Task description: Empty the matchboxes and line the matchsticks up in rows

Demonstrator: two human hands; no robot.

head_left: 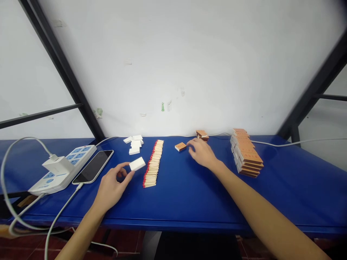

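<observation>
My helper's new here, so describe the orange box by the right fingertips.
On the blue table, between the row of matches and the right hand, lies the orange box. It sits alone, unlike the stacked boxes farther right.

No text can be read; print (pixel 181 146) on the orange matchbox (pixel 180 147) is too small.

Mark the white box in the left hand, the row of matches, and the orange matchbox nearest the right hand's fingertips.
White box (pixel 137 163): head view, its upper face.
Row of matches (pixel 153 163): head view, pale sticks midway along.
Orange matchbox (pixel 180 146): head view, its top.
</observation>
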